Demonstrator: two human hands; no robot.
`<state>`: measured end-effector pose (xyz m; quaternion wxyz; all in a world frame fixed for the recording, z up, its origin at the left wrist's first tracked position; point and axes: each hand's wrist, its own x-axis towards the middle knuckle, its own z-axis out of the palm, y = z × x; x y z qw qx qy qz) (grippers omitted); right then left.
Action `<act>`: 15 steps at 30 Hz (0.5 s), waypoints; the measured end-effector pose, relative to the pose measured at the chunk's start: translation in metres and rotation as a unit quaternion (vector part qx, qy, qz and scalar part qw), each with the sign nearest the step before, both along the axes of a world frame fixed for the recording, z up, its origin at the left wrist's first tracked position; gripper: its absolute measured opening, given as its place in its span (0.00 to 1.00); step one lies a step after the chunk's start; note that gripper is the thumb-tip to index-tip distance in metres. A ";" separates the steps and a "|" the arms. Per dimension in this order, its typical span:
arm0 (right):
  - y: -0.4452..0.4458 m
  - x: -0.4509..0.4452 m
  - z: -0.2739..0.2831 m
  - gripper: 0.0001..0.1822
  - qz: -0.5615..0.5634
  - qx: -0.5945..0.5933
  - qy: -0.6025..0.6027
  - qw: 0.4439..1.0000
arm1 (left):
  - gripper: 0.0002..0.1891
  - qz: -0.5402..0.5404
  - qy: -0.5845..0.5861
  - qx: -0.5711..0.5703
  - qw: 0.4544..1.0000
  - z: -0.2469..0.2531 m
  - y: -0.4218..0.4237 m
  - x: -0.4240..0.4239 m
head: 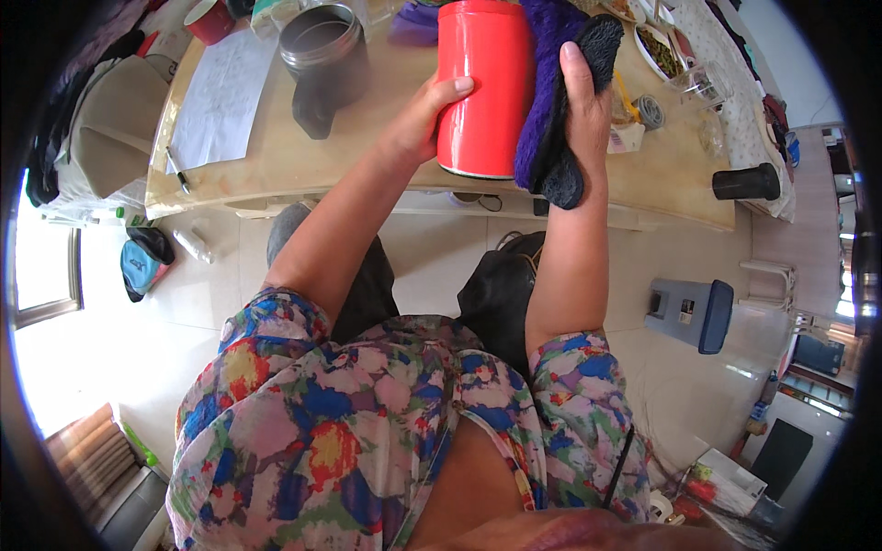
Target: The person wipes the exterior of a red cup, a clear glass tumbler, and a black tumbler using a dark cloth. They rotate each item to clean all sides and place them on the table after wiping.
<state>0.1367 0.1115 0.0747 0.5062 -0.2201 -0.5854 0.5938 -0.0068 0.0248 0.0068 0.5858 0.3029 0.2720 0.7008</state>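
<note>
My left hand (431, 113) grips the left side of a glossy red cylindrical canister (482, 96), with the thumb on its front; it is held up over the table's near edge. Against the canister's right side lies a folded fuzzy cloth, purple (541, 103) on one face and dark grey (565, 180) on the other. My right hand (586, 96) holds this cloth, its thumb pointing up over the dark part and its other fingers hidden. Left of the canister a dark mug with a steel rim (324, 62) stands on the wooden table (386, 158).
On the left of the table lie a written sheet (220, 103) and a pen (178, 171). A red cup (209, 22) is at the back left. At the right are a plate of food (658, 52), a glass jar (703, 84), a tape roll (648, 111) and a black cylindrical container (745, 182).
</note>
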 end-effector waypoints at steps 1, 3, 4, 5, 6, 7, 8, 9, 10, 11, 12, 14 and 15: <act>0.006 -0.002 -0.006 0.24 0.012 -0.033 0.029 0.999 | 0.35 -0.011 -0.008 0.002 1.000 -0.001 0.000 0.000; 0.009 -0.003 -0.007 0.23 0.018 -0.114 0.044 0.992 | 0.35 0.001 0.000 0.016 1.000 -0.005 0.000 0.001; 0.008 0.001 -0.004 0.23 0.040 -0.187 0.017 0.981 | 0.36 0.007 0.003 0.023 1.000 -0.008 -0.001 0.001; 0.004 0.007 0.001 0.23 0.061 -0.259 -0.010 0.964 | 0.36 0.010 0.004 0.036 0.999 -0.011 -0.003 -0.001; 0.005 0.008 0.000 0.23 0.080 -0.295 0.001 0.952 | 0.36 0.007 0.005 0.051 0.999 -0.014 -0.003 -0.004; 0.006 0.010 0.000 0.23 0.097 -0.331 0.011 0.939 | 0.37 0.002 0.007 0.068 0.998 -0.008 -0.003 -0.005; 0.011 0.002 -0.014 0.23 0.115 -0.332 0.056 0.935 | 0.37 0.031 0.050 0.074 0.996 -0.001 -0.008 -0.004; 0.011 0.001 -0.022 0.22 0.138 -0.321 0.070 0.934 | 0.37 0.049 0.063 0.068 0.994 -0.002 -0.011 -0.007; 0.007 0.006 -0.028 0.22 0.161 -0.267 0.075 0.947 | 0.38 0.041 0.057 0.071 0.995 -0.006 -0.011 -0.011; 0.004 0.008 -0.033 0.24 0.181 -0.214 0.083 0.956 | 0.38 0.032 0.051 0.073 0.996 -0.007 -0.010 -0.015; 0.001 0.008 -0.036 0.26 0.199 -0.198 0.086 0.956 | 0.38 0.038 0.035 0.060 0.997 -0.005 -0.010 -0.015; -0.003 0.007 -0.024 0.23 0.190 -0.256 0.068 0.946 | 0.39 0.057 0.013 0.029 0.998 -0.001 -0.008 -0.011; -0.009 0.006 -0.011 0.22 0.184 -0.313 0.055 0.930 | 0.39 0.050 -0.003 0.014 0.999 -0.003 -0.008 -0.013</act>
